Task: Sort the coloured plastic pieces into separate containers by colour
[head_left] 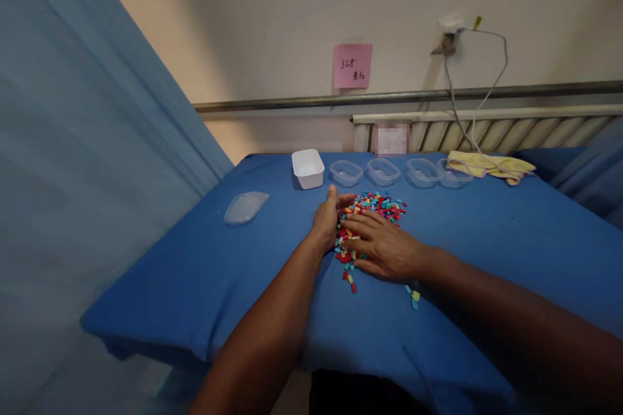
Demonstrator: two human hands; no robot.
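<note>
Bits (pixel 376 205) by the open left hand (pixel 325 223), under the spread right hand (pixel 385 249), look light, hard; pinch sides. None seem held.

- Pieces (pixel 346 257): smooth, hard-looking plastic.
- Tubs (pixel 383 181): thin, see-through plastic with glossy rims.
- Box (pixel 312 181): opaque plastic, smooth, with a soft sheen.
- Lid (pixel 244 207): translucent plastic, lightly shiny.
- Sheet (pixel 195 272): matt cloth, mostly smooth, softly creased at the front edge.
- Curtain (pixel 73 110): matt cloth in soft folds.
- Towel (pixel 479 162): soft-looking cloth, matt and rumpled.
- Note (pixel 352 66): matt paper, written on.
- Pipe (pixel 311 102): metal, dull and worn-looking.
- Radiator (pixel 535 113): ribbed, looks like painted metal.
- Cord (pixel 506 55): smooth, apparently plastic-coated.
- Wall (pixel 272 26): matt, painted-looking, fairly smooth.
</note>
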